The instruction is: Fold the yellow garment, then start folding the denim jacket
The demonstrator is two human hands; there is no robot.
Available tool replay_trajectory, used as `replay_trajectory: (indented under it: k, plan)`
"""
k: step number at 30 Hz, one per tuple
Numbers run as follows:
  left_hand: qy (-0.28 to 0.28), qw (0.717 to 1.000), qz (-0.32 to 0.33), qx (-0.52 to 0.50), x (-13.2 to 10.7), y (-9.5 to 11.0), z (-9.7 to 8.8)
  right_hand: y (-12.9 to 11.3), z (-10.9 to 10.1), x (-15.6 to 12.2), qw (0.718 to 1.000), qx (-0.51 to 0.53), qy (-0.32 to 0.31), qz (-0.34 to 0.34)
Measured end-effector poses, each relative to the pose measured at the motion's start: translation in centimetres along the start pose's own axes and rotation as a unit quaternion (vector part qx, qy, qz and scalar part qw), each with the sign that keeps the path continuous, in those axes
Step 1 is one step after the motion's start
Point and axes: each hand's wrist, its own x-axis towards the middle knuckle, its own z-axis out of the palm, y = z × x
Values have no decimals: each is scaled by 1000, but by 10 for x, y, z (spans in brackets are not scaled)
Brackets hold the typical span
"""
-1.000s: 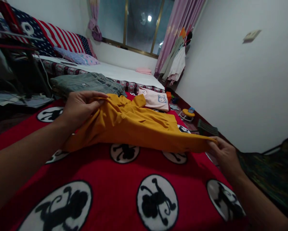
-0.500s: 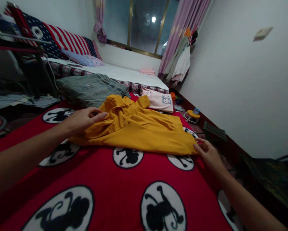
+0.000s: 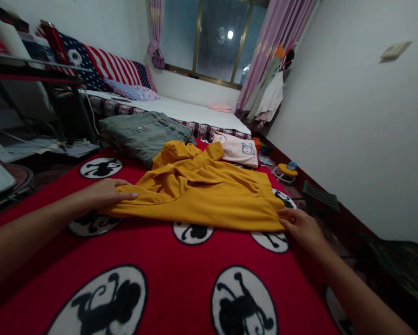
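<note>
A yellow top lies spread sideways on a red blanket, its collar end bunched and creased and its near edge fairly straight. At its left end, my left hand has cloth between thumb and fingers. My right hand pinches the near corner of the hem at the right end. Folded grey-green denim lies just behind the top on the left. A folded pink shirt with a smiley print rests behind it on the right.
A bed with a white cover stands under the window. To the left is a desk holding a red flask. On the floor at right are a yellow-seated stool and a dark green folding stool.
My left hand has moved down and left, from above the creased cloth to the top's near left end. My right hand stays at the hem corner. The view has shifted slightly.
</note>
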Motion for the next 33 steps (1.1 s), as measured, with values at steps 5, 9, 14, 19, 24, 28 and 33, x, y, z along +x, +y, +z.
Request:
replay_trajectory:
  k: [5,9,14,19,24,28,33]
  plan:
    - [-4,966,98,239,-9,29,0,-49,-7,15,989,-99,54,-97]
    - [18,947,283,152,-16,82,25,-77,8,34,995,-48,-19,-81]
    - [-41,942,328,66,-8,112,88,-73,46,41,999,40,-28,-5]
    - [86,935,338,-56,5,102,117,-66,55,33,973,152,150,-81]
    - [148,928,327,-97,4,96,118,-71,54,36,976,88,166,-106]
    - [108,939,325,-9,4,95,127,-97,57,41,987,0,131,-93]
    - [123,934,328,-62,2,95,127,-148,79,45,979,99,74,-164]
